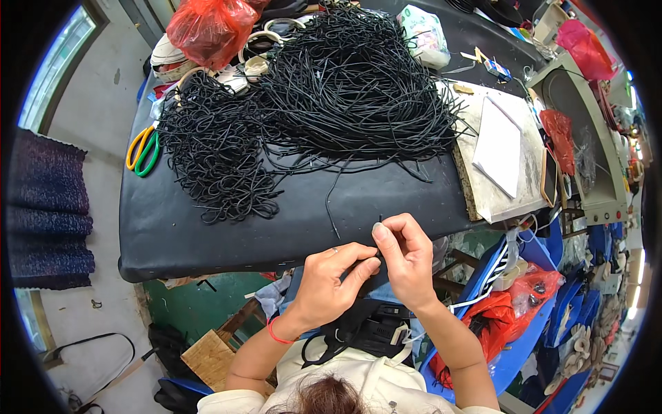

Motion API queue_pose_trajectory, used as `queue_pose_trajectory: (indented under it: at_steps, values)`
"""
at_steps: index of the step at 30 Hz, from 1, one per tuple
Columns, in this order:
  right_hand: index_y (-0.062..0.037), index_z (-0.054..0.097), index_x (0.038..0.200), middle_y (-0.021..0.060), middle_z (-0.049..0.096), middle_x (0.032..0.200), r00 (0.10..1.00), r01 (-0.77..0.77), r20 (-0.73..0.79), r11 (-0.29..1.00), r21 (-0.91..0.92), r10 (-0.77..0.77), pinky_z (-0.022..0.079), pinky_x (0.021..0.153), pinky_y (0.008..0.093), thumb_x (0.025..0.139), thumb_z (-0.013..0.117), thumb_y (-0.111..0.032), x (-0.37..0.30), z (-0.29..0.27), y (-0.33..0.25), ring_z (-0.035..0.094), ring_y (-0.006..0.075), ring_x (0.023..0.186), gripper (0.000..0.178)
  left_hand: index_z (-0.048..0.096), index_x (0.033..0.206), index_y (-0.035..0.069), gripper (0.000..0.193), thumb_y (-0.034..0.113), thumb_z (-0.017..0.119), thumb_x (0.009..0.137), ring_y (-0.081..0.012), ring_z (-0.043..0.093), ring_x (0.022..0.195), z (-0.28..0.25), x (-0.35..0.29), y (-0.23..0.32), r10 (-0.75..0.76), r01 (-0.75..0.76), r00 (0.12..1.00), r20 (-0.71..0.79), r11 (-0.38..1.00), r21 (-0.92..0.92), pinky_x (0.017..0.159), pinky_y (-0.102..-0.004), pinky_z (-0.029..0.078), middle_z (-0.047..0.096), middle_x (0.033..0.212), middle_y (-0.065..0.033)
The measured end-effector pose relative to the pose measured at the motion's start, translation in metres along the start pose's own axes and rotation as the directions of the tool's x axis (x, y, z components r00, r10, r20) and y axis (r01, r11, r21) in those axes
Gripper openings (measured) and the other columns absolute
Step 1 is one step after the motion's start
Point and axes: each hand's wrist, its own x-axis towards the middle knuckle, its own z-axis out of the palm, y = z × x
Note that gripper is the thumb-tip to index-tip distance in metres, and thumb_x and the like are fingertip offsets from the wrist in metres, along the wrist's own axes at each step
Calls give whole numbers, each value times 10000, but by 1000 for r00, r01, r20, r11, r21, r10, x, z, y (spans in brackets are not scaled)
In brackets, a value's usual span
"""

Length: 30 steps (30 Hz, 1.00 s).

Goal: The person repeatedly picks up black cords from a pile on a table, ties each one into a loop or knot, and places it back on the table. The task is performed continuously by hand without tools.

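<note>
Close together at the table's front edge, my left hand [329, 283] and my right hand [408, 263] both pinch a thin black cord. Only short dark bits of the cord show, at the right thumb tip and between the fingers; most of it is hidden. A red band circles my left wrist. Beyond my hands, a large heap of black cords [352, 90] spreads over the black-covered table [303, 238]. To its left lies a smaller pile of looped black cords [217, 145]. One loose cord end trails from the heap toward my hands.
Scissors with yellow and green handles [143, 150] lie at the table's left edge. A red plastic bag [210, 31] and tape rolls sit at the back left. On the right are a board [469, 179] with white paper [500, 148], a phone [549, 176] and a blue bin [507, 369].
</note>
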Motion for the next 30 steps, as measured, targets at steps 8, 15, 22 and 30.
queue_pose_trajectory:
  at_steps: [8, 15, 22, 30]
  values:
    - [-40, 538, 825, -31, 531, 731, 931, -315, 273, 913, 258, 243, 373, 571, 187, 898, 562, -226, 4, -11, -18, 444, 24, 645, 201, 614, 856, -7, 95, 85, 627, 836, -69, 578, 648, -13, 5, -8, -209, 217, 976, 65, 876, -431, 589, -201, 478, 619, 741, -33]
    - [-37, 528, 777, -33, 507, 698, 981, -158, 126, 984, 78, 148, 336, 541, 186, 877, 593, -189, -4, -3, -21, 399, 11, 634, 192, 589, 859, 18, 141, 158, 586, 874, -41, 512, 583, -3, 3, 0, -314, 303, 946, 81, 767, -566, 529, -177, 428, 580, 724, -4]
    - [-64, 505, 744, -55, 459, 631, 993, -108, -27, 964, 242, 118, 321, 521, 179, 879, 582, -169, 13, -15, -11, 385, 17, 583, 188, 592, 923, -4, 105, 85, 559, 876, -23, 486, 598, 7, -11, 6, -343, 226, 935, -91, 772, -594, 541, -167, 407, 593, 750, -7]
    - [-51, 525, 768, -51, 488, 657, 994, -101, 71, 958, 270, 85, 323, 521, 179, 878, 594, -171, 14, -19, -15, 398, 12, 586, 176, 453, 1144, -3, 328, 79, 590, 857, -141, 571, 943, -6, -7, 8, -278, 340, 937, 211, 864, -371, 840, -272, 458, 578, 1013, -83]
